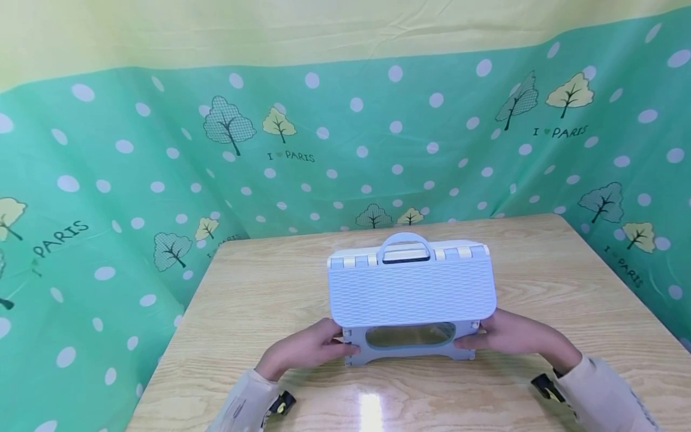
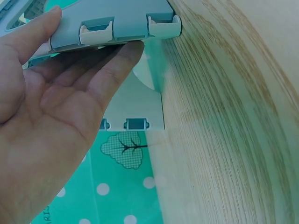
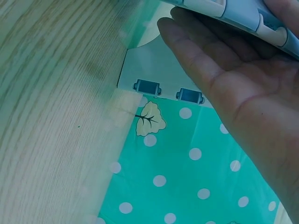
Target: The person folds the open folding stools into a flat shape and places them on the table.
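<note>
A pale blue plastic folding stool (image 1: 411, 294) stands partly folded on the wooden table. Its textured top slopes toward me, and a loop handle (image 1: 406, 236) sticks up from the fold. My left hand (image 1: 308, 348) grips the left edge of the near leg panel (image 1: 378, 355), thumb in front and fingers behind. At the panel's right edge, my right hand (image 1: 518, 336) holds it the same way. Both wrist views show the fingers of the left hand (image 2: 51, 112) and right hand (image 3: 238, 88) reaching behind that panel; the far leg panel (image 3: 156, 65) stands beyond.
The light wooden table (image 1: 259, 288) extends around the stool on all sides. A green curtain (image 1: 302, 198) with white dots and printed trees hangs behind the table and along both sides. Black straps (image 1: 282, 403) are at both wrists.
</note>
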`<state>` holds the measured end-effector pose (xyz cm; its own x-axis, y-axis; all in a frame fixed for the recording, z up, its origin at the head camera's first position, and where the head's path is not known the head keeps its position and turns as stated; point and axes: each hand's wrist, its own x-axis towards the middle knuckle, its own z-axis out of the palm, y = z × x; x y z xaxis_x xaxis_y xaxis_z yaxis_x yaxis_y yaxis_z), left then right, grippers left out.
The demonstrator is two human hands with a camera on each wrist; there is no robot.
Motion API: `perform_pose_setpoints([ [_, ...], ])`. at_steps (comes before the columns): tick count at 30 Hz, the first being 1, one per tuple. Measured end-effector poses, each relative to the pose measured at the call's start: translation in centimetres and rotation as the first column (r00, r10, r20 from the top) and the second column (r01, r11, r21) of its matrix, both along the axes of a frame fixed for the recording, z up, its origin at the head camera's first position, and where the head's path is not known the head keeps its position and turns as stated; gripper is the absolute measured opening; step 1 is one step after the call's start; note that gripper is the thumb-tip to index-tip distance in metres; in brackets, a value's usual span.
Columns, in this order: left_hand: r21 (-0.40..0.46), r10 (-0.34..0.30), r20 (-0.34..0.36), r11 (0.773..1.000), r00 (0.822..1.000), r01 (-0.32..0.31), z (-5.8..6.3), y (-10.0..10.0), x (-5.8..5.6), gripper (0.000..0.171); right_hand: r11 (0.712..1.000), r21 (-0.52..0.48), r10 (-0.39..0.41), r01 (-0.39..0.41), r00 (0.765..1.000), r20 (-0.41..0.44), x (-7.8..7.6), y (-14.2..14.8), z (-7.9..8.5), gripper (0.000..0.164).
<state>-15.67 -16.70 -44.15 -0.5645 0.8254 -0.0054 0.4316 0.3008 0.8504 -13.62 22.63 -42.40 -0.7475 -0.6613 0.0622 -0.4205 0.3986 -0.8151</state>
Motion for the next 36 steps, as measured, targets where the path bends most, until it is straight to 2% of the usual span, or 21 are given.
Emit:
perform_pose_setpoints([
  [7,-0.007,0.015,0.051,1.000,0.999,-0.014,0.18,0.08,0.07,0.060,1.000,0.003,-0.011,0.011,1.000,0.014,0.11,-0.21,0.25,0.098],
  [16,-0.001,0.014,0.053,1.000,0.999,-0.014,0.23,0.24,0.31,0.062,1.000,0.012,-0.016,0.016,1.000,0.001,0.06,-0.06,-0.06,0.097],
  [30,-0.042,0.024,0.001,0.999,1.000,-0.024,0.24,0.21,0.12,0.063,1.000,0.003,0.002,-0.002,1.000,0.003,-0.02,-0.02,-0.04,0.096],
  [36,-0.064,0.028,0.008,0.998,1.000,-0.027,0.08,0.11,0.10,0.061,1.000,0.004,0.017,-0.017,1.000,0.006,-0.04,-0.02,0.00,0.094],
])
